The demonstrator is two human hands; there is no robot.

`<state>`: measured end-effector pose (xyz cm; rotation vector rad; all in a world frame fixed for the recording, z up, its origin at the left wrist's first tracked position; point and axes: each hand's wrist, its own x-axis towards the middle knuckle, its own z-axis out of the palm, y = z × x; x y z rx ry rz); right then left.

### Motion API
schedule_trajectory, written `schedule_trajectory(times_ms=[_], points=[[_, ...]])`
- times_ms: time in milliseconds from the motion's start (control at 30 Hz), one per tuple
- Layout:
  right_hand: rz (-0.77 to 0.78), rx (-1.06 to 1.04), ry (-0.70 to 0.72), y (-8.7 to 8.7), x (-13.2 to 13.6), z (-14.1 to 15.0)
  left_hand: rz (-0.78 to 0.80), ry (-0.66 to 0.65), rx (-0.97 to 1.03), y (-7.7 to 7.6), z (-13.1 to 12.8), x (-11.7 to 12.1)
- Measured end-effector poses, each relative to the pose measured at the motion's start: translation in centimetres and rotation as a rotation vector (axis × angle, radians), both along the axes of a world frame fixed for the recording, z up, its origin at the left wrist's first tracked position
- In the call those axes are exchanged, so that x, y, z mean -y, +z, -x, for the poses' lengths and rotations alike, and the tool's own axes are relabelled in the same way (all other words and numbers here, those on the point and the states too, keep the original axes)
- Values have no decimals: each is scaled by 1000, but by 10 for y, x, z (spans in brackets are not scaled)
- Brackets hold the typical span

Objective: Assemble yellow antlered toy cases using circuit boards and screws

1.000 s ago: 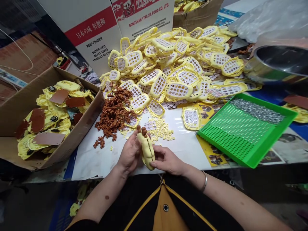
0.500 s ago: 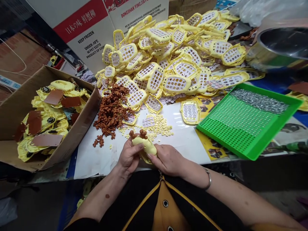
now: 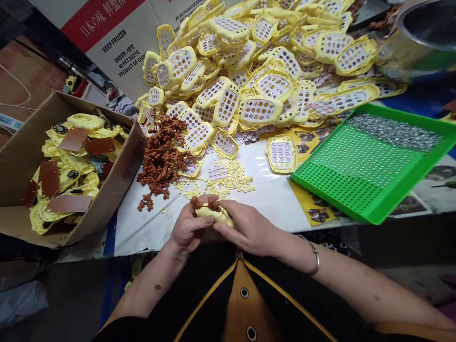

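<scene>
Between my hands, just above the table's front edge, is a yellow plastic toy shell (image 3: 215, 214) with brown antler-like pieces (image 3: 213, 204) at its top. My left hand (image 3: 187, 225) grips its left side, thumb across the front. My right hand (image 3: 248, 227) is closed round the right side, fingers over the top and thumb below. The shell's underside is hidden. Beyond the hands lie small yellow ring-like pieces (image 3: 233, 178) and a heap of brown antler-like pieces (image 3: 160, 159).
Yellow shells with white keypad inserts (image 3: 261, 110) are piled at the back. A cardboard box (image 3: 107, 204) of assembled yellow parts stands left. At right sits a green perforated tray (image 3: 342, 190) with small metal screws (image 3: 395, 133); behind it is a metal bowl (image 3: 399, 47).
My right hand's fingers have moved up over the shell's top, near the brown pieces. The shell has tilted to lie more level. The view has shifted slightly.
</scene>
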<state>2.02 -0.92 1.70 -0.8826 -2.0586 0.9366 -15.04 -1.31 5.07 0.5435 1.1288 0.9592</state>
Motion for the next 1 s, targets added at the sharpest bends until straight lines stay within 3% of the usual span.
schedule_trajectory(times_ms=[133,267,333,433,567,733,900,1000], points=[[149,33,108,5,6,-3,31,-73,-16,-1,0,4],[47,185,-22,-1,19,2,51,-100,-21,-3,-4,6],[19,135,-23,-3,21,2,33,-106,-9,-4,-6,7],[107,-75,-13,-7,16,-3,-49,-78,-47,-6,-4,8],[233,-210,-103,-13,7,-15,-190,-99,-310,-3,0,11],[133,-258,-154,-11,2,-17,-343,-217,-574,5,-6,14],[12,-335,-298,-14,3,-10,-535,-234,-727,0,-13,14],[86,-339,-232,-20,-1,-15,-562,-282,-738,-4,-11,14]])
